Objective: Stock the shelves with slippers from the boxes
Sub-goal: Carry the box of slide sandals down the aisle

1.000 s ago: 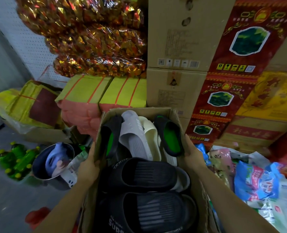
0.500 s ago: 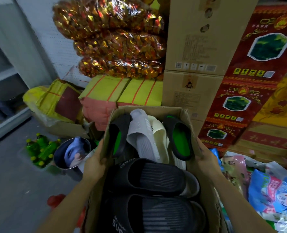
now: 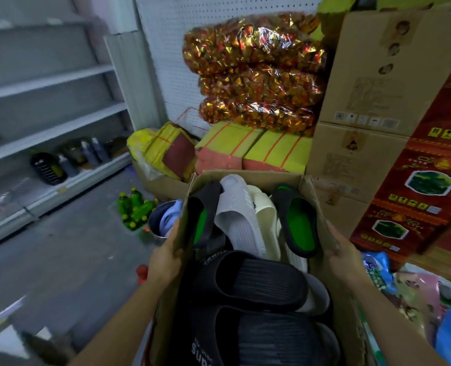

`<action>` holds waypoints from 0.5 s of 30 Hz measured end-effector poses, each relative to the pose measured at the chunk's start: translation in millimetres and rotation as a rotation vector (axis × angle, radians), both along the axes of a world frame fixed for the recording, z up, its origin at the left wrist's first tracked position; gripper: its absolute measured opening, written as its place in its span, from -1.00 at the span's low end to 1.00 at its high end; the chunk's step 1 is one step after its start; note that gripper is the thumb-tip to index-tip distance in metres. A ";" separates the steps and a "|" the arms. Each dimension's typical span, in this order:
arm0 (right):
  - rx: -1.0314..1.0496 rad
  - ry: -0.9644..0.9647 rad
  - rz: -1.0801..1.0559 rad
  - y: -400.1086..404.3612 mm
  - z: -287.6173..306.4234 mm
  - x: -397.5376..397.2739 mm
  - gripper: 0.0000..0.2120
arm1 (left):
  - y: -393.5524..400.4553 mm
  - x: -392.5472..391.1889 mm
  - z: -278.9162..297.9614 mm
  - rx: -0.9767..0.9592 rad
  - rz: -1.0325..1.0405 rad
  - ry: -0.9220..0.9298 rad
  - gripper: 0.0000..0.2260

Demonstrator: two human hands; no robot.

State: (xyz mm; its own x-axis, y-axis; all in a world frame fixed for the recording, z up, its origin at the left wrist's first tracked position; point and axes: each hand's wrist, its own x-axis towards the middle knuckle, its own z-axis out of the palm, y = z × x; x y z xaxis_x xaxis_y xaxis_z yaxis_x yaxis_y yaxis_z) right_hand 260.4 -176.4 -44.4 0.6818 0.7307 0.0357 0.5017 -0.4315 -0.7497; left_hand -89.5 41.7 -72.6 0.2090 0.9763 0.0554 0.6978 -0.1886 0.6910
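An open cardboard box [image 3: 245,175] full of slippers is held up in front of me. My left hand [image 3: 166,256] grips its left wall and my right hand [image 3: 343,253] grips its right wall. Inside stand two black slippers with green insoles [image 3: 299,223], a grey slipper [image 3: 236,217] and a cream slipper [image 3: 265,215]. Black slippers [image 3: 256,281] lie across the near part of the box. Grey metal shelves [image 3: 50,107] run along the left.
Stacked cardboard and red printed boxes [image 3: 409,154] rise on the right. Gold foil bags [image 3: 256,72] sit on yellow paper bundles [image 3: 253,146] behind the box. Green bottles [image 3: 135,207] and a metal pot [image 3: 163,220] stand on the floor. Dark bottles [image 3: 87,154] occupy the lowest shelf.
The view has swung to the left, bringing the grey shelves into sight. The box has shifted right in the frame. Both hands keep the same grip on its walls.
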 end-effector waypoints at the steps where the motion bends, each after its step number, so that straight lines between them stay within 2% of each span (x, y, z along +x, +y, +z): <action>1: 0.025 0.021 0.051 -2.0 2.6 -4.9 -0.25 | -13.7 -19.7 13.8 -0.085 0.004 0.036 -0.26; 2: 0.024 0.048 0.076 -4.0 10.3 -10.9 -0.25 | -30.1 -30.6 9.5 0.055 0.004 0.224 -0.21; 4: 0.027 0.037 0.126 -8.4 12.4 -17.9 -0.27 | -65.1 -48.0 25.8 0.077 -0.062 0.149 -0.29; 7: 0.030 -0.004 0.191 -24.4 16.1 -33.3 -0.29 | -108.7 -71.0 37.4 0.026 0.034 0.031 -0.27; 11: 0.093 0.071 0.270 -54.0 17.1 -55.0 -0.22 | -165.0 -101.5 30.2 0.043 0.067 -0.007 -0.26; 15: 0.072 0.041 0.284 -84.9 12.4 -78.0 -0.27 | -218.2 -126.7 21.6 0.061 0.142 0.039 -0.29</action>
